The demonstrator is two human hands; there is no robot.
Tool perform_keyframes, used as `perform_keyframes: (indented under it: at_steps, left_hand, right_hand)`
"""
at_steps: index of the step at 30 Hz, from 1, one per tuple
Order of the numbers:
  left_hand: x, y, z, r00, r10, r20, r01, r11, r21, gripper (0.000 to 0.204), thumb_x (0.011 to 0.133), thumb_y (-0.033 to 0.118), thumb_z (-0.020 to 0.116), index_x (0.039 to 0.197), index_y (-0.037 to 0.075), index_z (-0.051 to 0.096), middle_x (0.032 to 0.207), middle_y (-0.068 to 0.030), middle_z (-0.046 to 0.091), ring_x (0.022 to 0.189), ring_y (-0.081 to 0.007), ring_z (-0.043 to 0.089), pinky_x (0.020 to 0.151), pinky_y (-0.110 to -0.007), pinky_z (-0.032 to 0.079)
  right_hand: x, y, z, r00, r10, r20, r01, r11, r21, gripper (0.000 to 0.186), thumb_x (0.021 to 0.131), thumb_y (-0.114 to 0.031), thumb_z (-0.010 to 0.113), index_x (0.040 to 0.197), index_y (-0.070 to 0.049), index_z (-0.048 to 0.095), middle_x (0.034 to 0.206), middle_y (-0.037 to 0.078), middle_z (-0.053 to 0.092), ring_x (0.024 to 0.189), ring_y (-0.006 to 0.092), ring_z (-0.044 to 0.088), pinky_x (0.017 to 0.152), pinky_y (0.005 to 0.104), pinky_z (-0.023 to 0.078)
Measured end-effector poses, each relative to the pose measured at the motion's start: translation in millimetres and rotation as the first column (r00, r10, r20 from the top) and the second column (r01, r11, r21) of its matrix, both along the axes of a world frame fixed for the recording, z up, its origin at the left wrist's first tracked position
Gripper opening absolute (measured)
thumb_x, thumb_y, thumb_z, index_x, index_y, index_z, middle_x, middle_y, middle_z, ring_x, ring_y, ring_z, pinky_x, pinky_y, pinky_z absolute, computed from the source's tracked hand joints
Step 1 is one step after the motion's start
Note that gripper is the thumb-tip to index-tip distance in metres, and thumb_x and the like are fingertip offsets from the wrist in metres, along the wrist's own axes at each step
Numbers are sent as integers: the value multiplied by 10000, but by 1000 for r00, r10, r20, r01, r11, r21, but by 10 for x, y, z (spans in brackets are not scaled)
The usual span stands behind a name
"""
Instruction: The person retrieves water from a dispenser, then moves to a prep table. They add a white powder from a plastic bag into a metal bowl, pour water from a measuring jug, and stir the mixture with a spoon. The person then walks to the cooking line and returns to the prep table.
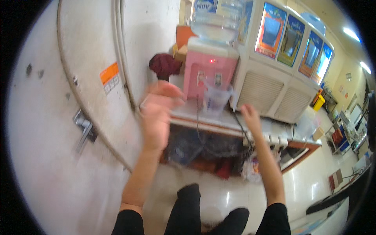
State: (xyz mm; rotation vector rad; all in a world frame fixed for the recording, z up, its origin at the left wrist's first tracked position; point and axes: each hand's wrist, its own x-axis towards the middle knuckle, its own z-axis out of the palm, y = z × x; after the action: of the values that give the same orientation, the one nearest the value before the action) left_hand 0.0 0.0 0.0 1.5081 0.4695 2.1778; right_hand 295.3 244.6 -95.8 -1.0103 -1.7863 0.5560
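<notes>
Both our forearms rise from the lower edge. Our left hand (pixel 158 113) is blurred, fingers loosely spread, holding nothing we can make out, near the desk's (pixel 203 119) left edge. Right of it a clear measuring jug (pixel 215 98) stands on the desk before the pink water dispenser (pixel 209 66). Our right hand (pixel 250 117) touches the front edge, its fingers hidden. A quick swipe could topple the jug or snag the black cable (pixel 239 125).

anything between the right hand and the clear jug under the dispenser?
Nothing visible. The right hand is raised just right of the clear measuring jug, which stands on the counter in front of the pink water dispenser. A black cable runs below the gap, not through it. The left hand is blurred, further left.
</notes>
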Motion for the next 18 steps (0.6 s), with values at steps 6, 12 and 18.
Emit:
perform_keyframes:
  at_steps: [6,12,18]
  left_hand:
    - [125,2150,-1240,956,122,-265,-264,751,-605,957,811,470,773,1452,-64,303,1436,-259,408,1345,-321,411,1119,-401,327]
    - [189,2724,-1291,861,207,-464,-380,869,-318,1040,773,468,801,1491,-45,250,1427,-246,440,1335,-312,437,1102,-406,342]
    - [243,2867,-1239,921,132,-365,-260,908,-329,1024,768,443,813,1478,-62,274,1433,-231,450,1330,-304,447,1108,-395,336]
  right_hand:
    - [-725,752,-527,943,-178,-282,186,983,2,591,936,-422,640,1269,56,540,1266,245,577,1182,328,565,1002,385,428]
    - [-858,838,-460,888,-342,-307,398,906,143,403,950,-389,626,961,9,558,936,141,567,864,249,534,789,396,437]
    - [-933,869,-360,913,-177,-369,252,953,167,307,990,-267,571,852,2,516,689,97,480,661,207,450,653,340,411]
